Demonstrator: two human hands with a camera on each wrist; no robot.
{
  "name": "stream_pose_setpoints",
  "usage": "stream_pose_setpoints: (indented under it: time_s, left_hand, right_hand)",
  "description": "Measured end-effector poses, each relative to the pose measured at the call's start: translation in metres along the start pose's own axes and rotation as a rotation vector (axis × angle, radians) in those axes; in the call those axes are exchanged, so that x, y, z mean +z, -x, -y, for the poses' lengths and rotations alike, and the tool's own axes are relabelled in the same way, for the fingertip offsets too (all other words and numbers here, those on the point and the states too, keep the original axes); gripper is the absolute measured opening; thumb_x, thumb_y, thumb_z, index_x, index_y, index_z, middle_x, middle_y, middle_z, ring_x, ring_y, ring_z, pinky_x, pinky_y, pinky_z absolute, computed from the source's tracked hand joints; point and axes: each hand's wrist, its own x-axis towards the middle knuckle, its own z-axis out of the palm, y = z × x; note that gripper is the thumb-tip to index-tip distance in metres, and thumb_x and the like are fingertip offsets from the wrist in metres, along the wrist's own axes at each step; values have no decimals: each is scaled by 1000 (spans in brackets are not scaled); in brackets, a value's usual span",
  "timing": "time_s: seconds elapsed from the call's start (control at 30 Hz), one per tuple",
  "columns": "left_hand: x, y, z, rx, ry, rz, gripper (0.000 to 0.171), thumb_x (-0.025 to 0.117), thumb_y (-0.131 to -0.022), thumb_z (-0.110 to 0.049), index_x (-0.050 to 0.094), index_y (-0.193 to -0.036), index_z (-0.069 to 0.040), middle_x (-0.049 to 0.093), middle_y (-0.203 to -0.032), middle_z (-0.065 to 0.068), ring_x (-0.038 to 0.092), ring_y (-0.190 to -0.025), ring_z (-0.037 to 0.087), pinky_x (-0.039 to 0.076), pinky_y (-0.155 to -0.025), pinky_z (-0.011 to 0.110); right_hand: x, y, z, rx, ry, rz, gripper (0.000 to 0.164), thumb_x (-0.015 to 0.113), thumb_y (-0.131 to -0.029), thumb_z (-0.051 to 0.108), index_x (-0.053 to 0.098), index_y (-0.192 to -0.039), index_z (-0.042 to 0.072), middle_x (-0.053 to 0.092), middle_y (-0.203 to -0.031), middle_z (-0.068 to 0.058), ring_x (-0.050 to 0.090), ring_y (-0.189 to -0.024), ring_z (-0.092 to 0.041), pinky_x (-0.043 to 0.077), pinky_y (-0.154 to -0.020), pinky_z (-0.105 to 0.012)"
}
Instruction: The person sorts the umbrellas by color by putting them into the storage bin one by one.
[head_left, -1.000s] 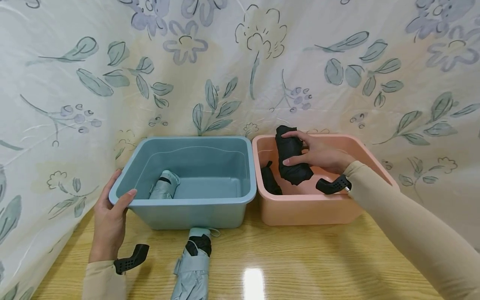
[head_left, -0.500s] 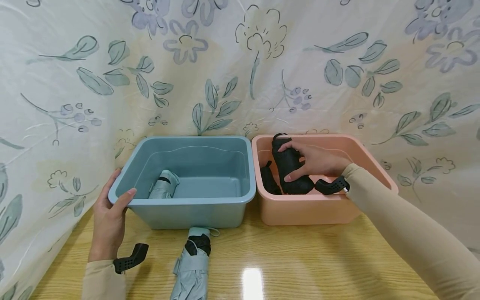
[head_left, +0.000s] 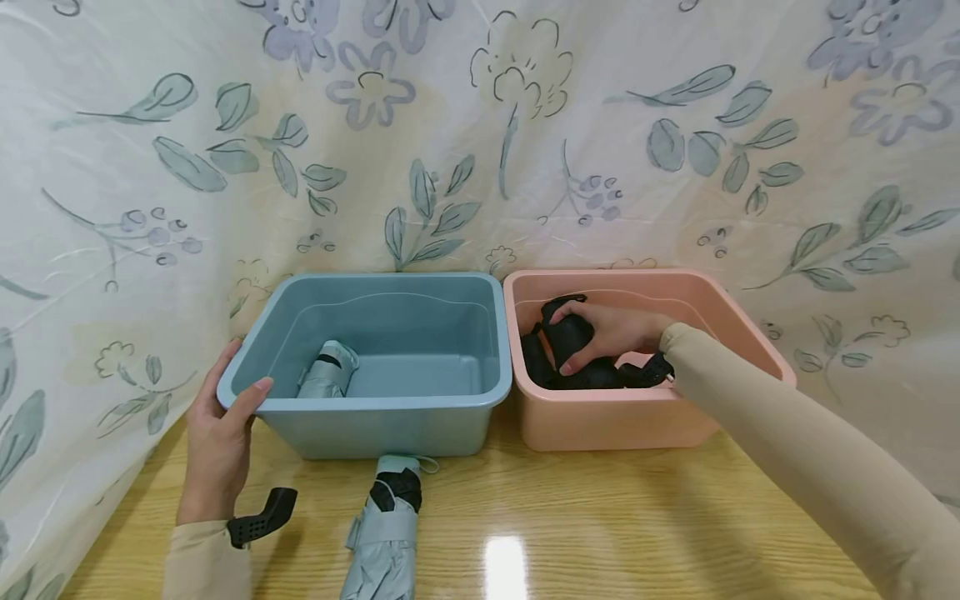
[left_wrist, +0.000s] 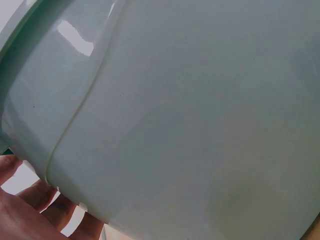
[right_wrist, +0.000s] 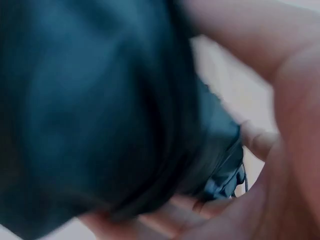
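My right hand (head_left: 611, 333) reaches into the pink plastic bin (head_left: 622, 421) and grips a folded black umbrella (head_left: 567, 336), thumb on the near side and fingers over the far side. The right wrist view shows the dark umbrella fabric (right_wrist: 110, 110) large and blurred between thumb and fingers. Another black folded umbrella (head_left: 534, 360) lies against the pink bin's left wall, partly hidden. At the left, my left hand (head_left: 221, 433) holds the near-left corner of the blue plastic bin (head_left: 390, 429), thumb over the rim. Inside that bin lies a light blue folded umbrella (head_left: 330, 371).
A second light blue folded umbrella (head_left: 386, 525) lies on the wooden table (head_left: 600, 525) before the blue bin, cut off by the lower frame edge. The bins stand side by side against a floral cloth (head_left: 450, 125).
My right hand has lowered the black umbrella from above the pink bin's rim down into it, beside the other black one. The left hand keeps its place on the blue bin.
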Motion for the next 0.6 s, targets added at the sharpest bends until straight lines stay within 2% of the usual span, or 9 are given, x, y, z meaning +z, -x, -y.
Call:
stream_pose_setpoints:
  time_s: [0.13,0.33,0.47,0.6]
  left_hand:
    - [-1,0,0,-2,-9,6,64,61,-102,-13,36,-158,-30,24,-161,7,28,-141,27,38,-108,23]
    - [1,-1,-1,-5,-17,11,64,61,-102,-13,36,-158,-31,23,-162,7,28,-141,27,36,-111,26]
    - [1,-1,0,-7,-14,4,64,61,-102,-13,36,-158,-31,23,-162,7,28,-142,27,34,-112,27]
    - [0,0,0,-10,-10,-7,64,61,-102,-12,36,-158,-30,23,-163,6,28,-142,27,34,-113,27]
  right_hand:
    - [3,-8,2,19,38,7,84,90,-77,36,41,-141,14,37,-137,-20,51,-115,-34,57,-81,-39]
    - [5,-11,0,17,60,24,83,90,-77,35,44,-142,12,30,-145,-20,36,-128,-36,39,-106,-47]
    - [6,-13,-2,27,30,60,84,90,-77,32,43,-144,12,25,-150,-20,31,-131,-36,37,-107,-48]
    - [6,-14,-1,55,43,91,86,89,-79,35,41,-147,13,26,-149,-20,34,-127,-34,41,-99,-41]
